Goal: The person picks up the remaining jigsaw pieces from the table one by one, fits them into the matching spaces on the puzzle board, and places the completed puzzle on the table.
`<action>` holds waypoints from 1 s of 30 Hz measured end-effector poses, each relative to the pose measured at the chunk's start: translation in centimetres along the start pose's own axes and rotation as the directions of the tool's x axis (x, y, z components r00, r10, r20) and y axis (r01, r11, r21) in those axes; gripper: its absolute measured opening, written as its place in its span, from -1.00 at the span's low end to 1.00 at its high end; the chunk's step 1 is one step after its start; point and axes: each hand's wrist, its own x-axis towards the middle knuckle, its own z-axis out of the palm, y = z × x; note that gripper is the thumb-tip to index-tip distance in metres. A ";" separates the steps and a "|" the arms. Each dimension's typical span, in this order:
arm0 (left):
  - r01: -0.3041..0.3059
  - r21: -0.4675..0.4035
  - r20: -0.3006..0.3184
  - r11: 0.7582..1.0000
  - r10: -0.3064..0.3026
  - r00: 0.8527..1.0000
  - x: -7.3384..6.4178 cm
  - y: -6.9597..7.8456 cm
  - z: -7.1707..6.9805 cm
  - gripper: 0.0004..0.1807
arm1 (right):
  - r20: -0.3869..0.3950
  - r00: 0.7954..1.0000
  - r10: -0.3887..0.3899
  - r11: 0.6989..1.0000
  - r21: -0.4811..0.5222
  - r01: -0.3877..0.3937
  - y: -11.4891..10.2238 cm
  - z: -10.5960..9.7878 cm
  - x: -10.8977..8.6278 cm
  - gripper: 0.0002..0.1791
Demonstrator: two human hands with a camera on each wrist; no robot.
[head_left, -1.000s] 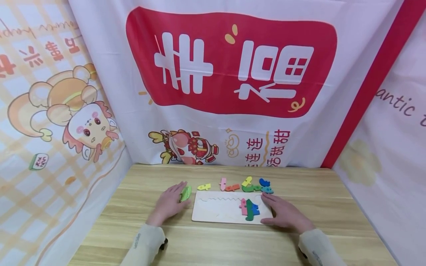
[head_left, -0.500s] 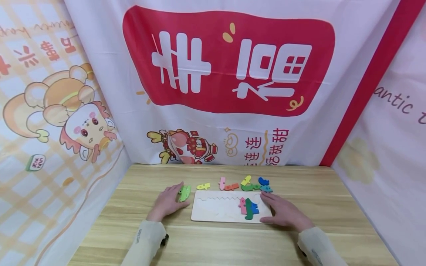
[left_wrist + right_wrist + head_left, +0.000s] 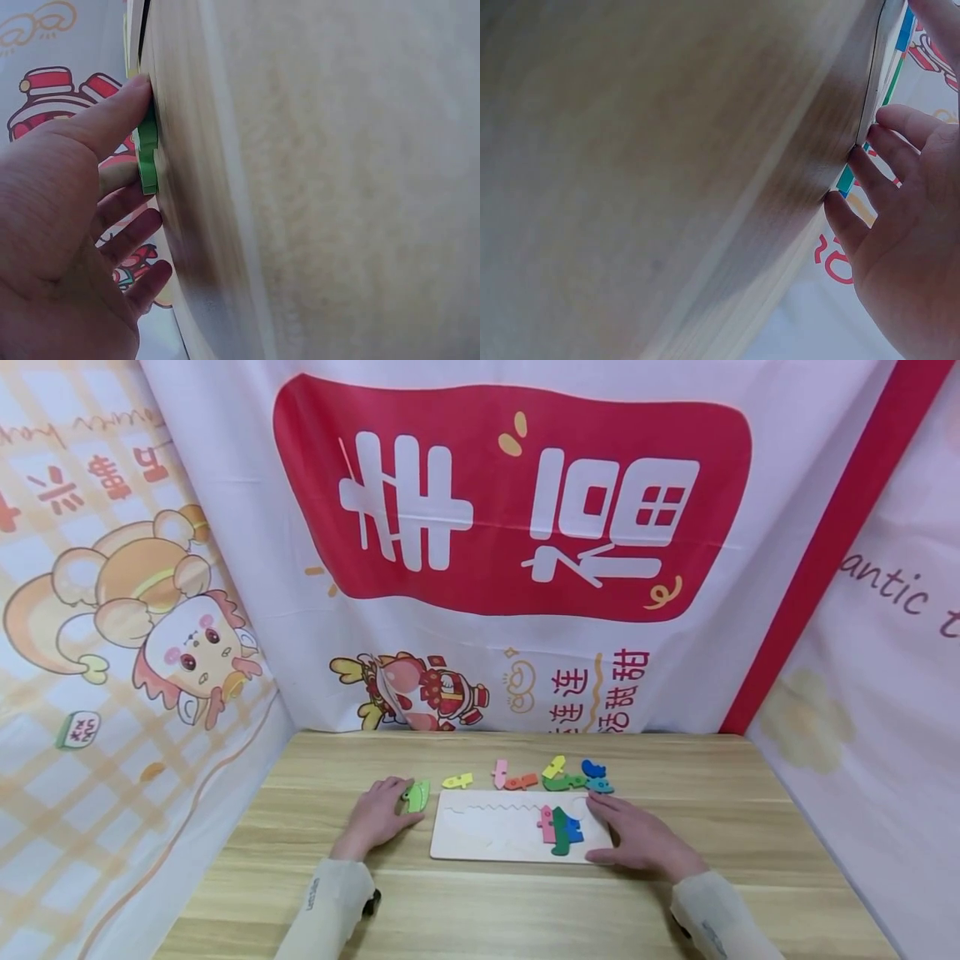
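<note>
In the head view my left hand [image 3: 375, 815] lies on the table left of the white puzzle board [image 3: 483, 839], thumb and index finger about a light green puzzle piece [image 3: 418, 793] with an eye on it, like an animal head. The left wrist view shows the thumb against this green piece [image 3: 147, 146], other fingers spread. My right hand [image 3: 641, 838] rests at the board's right end, thumb at the near corner, fingers at the far one. Its fairly straight fingers [image 3: 870, 180] touch the board's edge. A pink piece [image 3: 547, 827], a dark green piece [image 3: 559, 837] and a blue piece [image 3: 575, 833] lie on the board.
Behind the board lie a yellow piece [image 3: 458, 780], a pink piece [image 3: 500, 770], an orange piece [image 3: 521, 781], another yellow piece [image 3: 553, 767], a green piece [image 3: 561, 783] and blue pieces [image 3: 593, 768]. A printed cloth [image 3: 450, 635] hangs behind the wooden table [image 3: 495, 910].
The left fingers have drawn back slightly to the left around the light green piece, which shows more fully and has turned a little. The right hand and board stay in place.
</note>
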 end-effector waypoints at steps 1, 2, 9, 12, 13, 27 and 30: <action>-0.003 0.002 -0.004 1.000 0.003 1.000 0.0 0.0 0.0 -0.15 | -0.001 1.000 -0.006 1.000 0.002 0.006 0.0 0.0 0.0 0.18; -0.003 0.003 -0.007 1.000 0.003 1.000 0.0 0.0 0.0 -0.16 | -0.002 1.000 -0.011 1.000 0.003 0.011 0.0 0.0 0.0 0.17; -0.021 0.004 -0.051 1.000 0.021 0.998 -0.1 0.3 0.1 -0.19 | -0.002 1.000 -0.019 1.000 0.004 0.019 -0.2 -0.1 -0.1 0.16; -0.020 0.010 -0.066 1.000 0.021 0.998 -0.1 0.4 0.1 -0.19 | -0.003 1.000 -0.016 1.000 0.002 0.016 -0.2 -0.1 -0.1 0.15; -0.018 0.011 -0.070 1.000 0.019 0.997 -0.1 0.5 0.1 -0.19 | -0.007 1.000 -0.018 1.000 0.005 0.018 -0.1 0.0 -0.1 0.15; 0.041 -0.208 -0.101 0.977 -0.063 0.993 -0.2 2.0 -0.7 -0.13 | -0.005 1.000 -0.014 1.000 0.013 0.014 -0.3 0.0 -0.2 0.15; 0.026 -0.283 -0.116 0.959 -0.061 0.991 -0.4 2.3 -0.8 -0.11 | -0.007 1.000 -0.015 1.000 0.017 0.015 -0.5 -0.2 -0.3 0.14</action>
